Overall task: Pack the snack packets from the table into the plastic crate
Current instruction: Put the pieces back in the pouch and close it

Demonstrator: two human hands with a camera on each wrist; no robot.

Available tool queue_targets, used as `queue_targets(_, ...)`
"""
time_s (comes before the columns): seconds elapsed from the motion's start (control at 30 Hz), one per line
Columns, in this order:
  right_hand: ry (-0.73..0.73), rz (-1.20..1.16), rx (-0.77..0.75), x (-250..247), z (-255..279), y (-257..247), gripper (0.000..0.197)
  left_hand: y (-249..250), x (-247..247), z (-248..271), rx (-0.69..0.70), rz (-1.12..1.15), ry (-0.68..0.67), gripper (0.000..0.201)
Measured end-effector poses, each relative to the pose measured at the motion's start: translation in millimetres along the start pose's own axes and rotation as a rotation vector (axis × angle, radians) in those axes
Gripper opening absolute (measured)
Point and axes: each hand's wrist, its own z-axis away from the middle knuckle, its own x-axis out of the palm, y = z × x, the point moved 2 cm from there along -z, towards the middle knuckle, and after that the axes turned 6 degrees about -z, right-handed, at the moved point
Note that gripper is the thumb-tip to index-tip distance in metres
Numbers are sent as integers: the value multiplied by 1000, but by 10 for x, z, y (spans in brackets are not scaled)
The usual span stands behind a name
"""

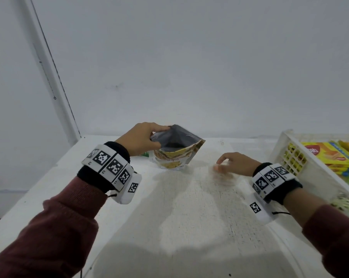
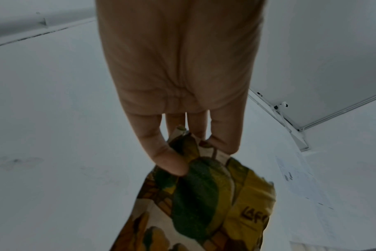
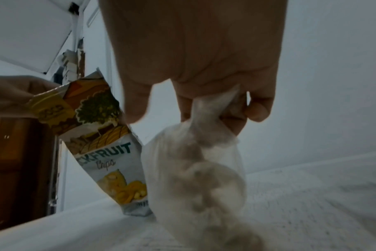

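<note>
An open jackfruit chips pouch [image 1: 176, 157] stands upright on the white table [image 1: 179, 207], its dark inside showing. My left hand [image 1: 149, 137] pinches its top rim at the left; in the left wrist view the fingers [image 2: 167, 161] curl on the printed pouch [image 2: 204, 200]. My right hand [image 1: 227, 163] hovers low to the right of the pouch, blurred. In the right wrist view this hand [image 3: 225, 110] grips the twisted neck of a small clear plastic bag [image 3: 195, 169] with pale contents, hanging beside the pouch [image 3: 105, 149]. The white plastic crate [image 1: 290, 149] stands at the right edge.
Yellow snack packets [image 1: 330, 157] lie inside the crate, with a shiny packet [image 1: 346, 203] nearer me. A green scrap [image 1: 144, 154] peeks out behind my left hand. A white wall runs right behind the table. The table's left edge drops off.
</note>
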Motion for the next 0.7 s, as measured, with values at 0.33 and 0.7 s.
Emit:
queue_targets(0.33, 184, 678, -30, 47, 44, -3, 46, 6, 8, -32, 0, -4, -14, 56)
queue_targets(0.7, 58, 723, 10, 288, -10, -46, 38, 14, 20, -21, 10, 5, -1, 51)
